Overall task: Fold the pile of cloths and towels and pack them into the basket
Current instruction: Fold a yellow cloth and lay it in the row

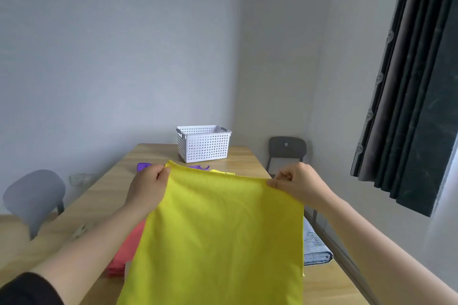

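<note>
Both hands hold a yellow cloth (223, 230) up over the wooden surface (104, 195). The left hand (148, 187) and right hand (296, 184) each pinch a top corner with curled fingers. The white basket (203, 143) stands at the far end; a red cloth (128, 247) and a blue towel (314, 245) lie below.

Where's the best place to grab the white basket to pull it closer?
The white basket stands upright with a long side facing you, so I'd grip the cut-out handles under the rim at its two short ends, coming in from the left and right sides together.
</note>
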